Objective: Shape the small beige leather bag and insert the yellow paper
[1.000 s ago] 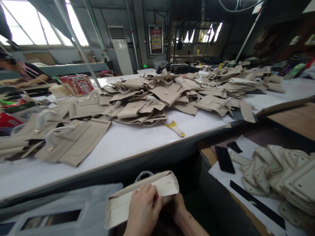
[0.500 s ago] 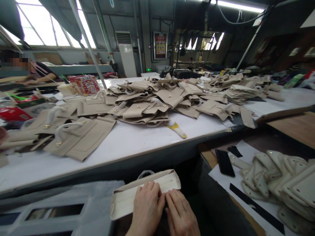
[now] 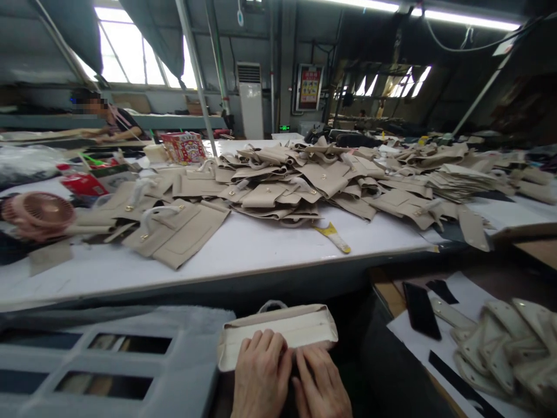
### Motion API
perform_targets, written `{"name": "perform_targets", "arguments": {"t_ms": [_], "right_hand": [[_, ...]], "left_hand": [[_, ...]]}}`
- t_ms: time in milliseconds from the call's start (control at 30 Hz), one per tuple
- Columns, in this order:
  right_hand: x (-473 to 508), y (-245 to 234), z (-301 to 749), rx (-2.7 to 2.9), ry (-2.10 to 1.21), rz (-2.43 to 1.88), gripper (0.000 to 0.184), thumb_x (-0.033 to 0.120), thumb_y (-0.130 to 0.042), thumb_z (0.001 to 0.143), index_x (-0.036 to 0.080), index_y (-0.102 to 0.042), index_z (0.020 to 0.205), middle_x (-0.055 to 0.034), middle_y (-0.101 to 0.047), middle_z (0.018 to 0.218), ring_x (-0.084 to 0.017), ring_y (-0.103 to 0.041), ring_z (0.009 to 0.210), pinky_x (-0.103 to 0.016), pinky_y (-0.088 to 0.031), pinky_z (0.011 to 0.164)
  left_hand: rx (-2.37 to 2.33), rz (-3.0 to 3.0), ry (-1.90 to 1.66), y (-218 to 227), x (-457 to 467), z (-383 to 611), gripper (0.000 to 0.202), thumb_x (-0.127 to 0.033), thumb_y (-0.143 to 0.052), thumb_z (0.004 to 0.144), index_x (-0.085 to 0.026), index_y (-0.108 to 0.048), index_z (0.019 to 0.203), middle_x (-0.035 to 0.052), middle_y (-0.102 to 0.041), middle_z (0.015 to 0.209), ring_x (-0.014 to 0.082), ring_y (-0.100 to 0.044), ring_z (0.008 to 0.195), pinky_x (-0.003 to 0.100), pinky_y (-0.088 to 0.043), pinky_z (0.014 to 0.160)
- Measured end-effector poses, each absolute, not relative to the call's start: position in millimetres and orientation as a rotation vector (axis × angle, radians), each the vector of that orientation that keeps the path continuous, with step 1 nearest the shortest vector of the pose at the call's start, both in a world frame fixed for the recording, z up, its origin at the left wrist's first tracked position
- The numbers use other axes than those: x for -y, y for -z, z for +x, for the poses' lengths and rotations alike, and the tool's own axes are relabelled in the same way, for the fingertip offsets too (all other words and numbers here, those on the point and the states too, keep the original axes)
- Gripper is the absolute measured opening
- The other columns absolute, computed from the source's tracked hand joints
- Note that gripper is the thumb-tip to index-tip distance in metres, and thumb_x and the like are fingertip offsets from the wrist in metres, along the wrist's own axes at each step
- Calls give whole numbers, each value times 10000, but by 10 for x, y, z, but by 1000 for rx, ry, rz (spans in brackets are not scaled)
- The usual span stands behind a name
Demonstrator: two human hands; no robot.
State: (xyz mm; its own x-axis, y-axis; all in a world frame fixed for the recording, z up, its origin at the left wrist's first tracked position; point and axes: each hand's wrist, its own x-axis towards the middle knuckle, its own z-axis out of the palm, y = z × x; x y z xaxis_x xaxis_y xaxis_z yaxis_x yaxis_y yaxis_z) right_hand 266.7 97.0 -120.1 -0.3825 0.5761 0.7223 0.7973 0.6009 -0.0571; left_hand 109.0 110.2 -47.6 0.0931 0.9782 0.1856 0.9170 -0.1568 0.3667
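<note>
Two flat palms, left hand (image 3: 261, 374), right hand (image 3: 319, 383), pressing cream bag panel (image 3: 278, 332) just beyond fingertips

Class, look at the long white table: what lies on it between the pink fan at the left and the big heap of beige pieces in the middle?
In the head view, between the pink fan and the big heap lie a few flat beige bag panels with handles, on the white table.

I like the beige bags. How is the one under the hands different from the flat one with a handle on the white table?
The beige bag piece under the left hand and right hand is folded up into a boxy shape; the flat bag panel on the white table lies spread open. Hands press the first; nobody touches the second. The first shows a pale lining; the second shows gold studs. Both are beige with a loop handle.
</note>
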Motion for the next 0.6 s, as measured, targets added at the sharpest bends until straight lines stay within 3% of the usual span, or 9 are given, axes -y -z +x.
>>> {"name": "perform_targets", "arguments": {"t_ms": [200, 267, 333, 433, 500, 600], "right_hand": [[-969, 1233, 2478, 2098, 359, -1066, 313, 225, -516, 926, 117, -648, 1188, -130, -701, 1110, -294, -648, 1068, -420, -570, 885], [-1012, 1244, 2473, 2146, 438, -990, 315, 240, -532, 908, 108, -666, 1161, -125, -712, 1085, -286, -668, 1022, -394, -586, 835], [-1055, 1264, 2476, 2182, 511, -923, 319, 259, -541, 895, 105, -684, 1136, -117, -723, 1058, -277, -686, 973, -370, -593, 781], [-1085, 1299, 2473, 2194, 532, -897, 312, 252, -546, 886, 111, -693, 1122, -100, -730, 1046, -269, -688, 956, -367, -576, 774], [-1077, 1316, 2467, 2199, 514, -896, 311, 237, -547, 886, 125, -689, 1138, -84, -728, 1067, -270, -678, 981, -380, -551, 812], [-1053, 1316, 2467, 2197, 489, -916, 325, 227, -539, 896, 135, -678, 1175, -73, -717, 1112, -277, -653, 1029, -401, -507, 868]], "left_hand": [[-1963, 2113, -718, 489, -1017, 919, 124, -227, -533, 903, -231, -608, 803, 33, -648, 851, 246, -579, 855, 420, -393, 789], [-1953, 2096, -942, 576, -926, 772, 70, -246, -554, 896, -247, -624, 902, 39, -669, 954, 255, -593, 962, 446, -410, 892], [-2013, 1892, -1223, 757, -797, 585, 159, -327, -550, 910, -258, -599, 1046, 64, -650, 1143, 270, -556, 1149, 473, -381, 1037], [-2101, 913, -1357, 1162, -624, 391, 351, -494, -351, 977, -240, -508, 1161, 107, -583, 1303, 263, -522, 1261, 457, -431, 1062], [-1815, 190, -1255, 1441, -601, 417, 497, -532, -178, 989, -197, -522, 1116, 153, -630, 1216, 267, -593, 1198, 427, -506, 990], [-1251, -276, -1224, 1728, -759, 669, 485, -480, -271, 973, -140, -605, 1063, 188, -661, 1157, 294, -623, 1163, 407, -523, 967]]}}
